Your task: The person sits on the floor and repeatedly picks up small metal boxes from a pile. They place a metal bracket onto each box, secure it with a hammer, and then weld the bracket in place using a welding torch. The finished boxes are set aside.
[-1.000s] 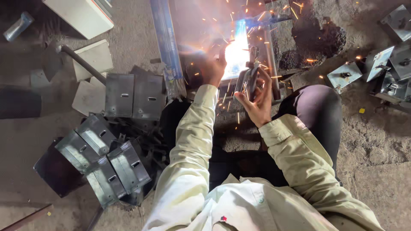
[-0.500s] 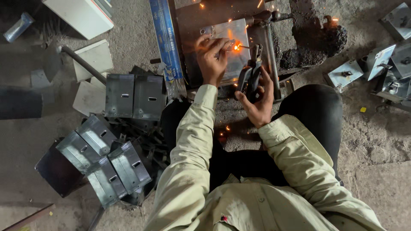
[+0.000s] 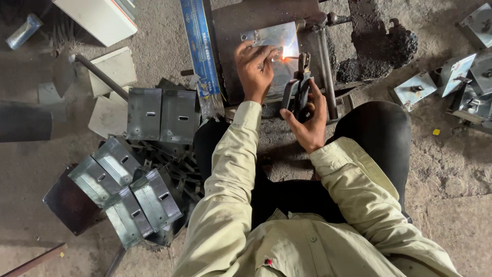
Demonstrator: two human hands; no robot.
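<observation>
From my remote seat I watched a person crouched on a gritty workshop floor, welding at a low steel bench (image 3: 230, 61). The right hand (image 3: 306, 119) was wrapped firmly round the dark electrode holder (image 3: 297, 92), fingers curled tight about its grip, its rod tip glowing orange against the small shiny metal plate (image 3: 277, 38) that lay flat at the far side of the bench, in the middle of the scene. The left hand (image 3: 254, 69) rested on the near edge of that plate, fingers pinched narrowly together near the glow; whether they held a small part or merely steadied the sheet I could not tell. I judged the plate thin, stiff and light, sharp along its cut edges and hot close to the weld, so it would best be taken by the corner farthest from the glow. The holder looked heavier and rigid, safe only by its insulated handle. A blue packet of welding rods (image 3: 201, 46) lay just left of the bench, with a heap of folded grey metal boxes (image 3: 128, 174) at the near left. More finished brackets (image 3: 461, 77) sat well apart at the far right.
</observation>
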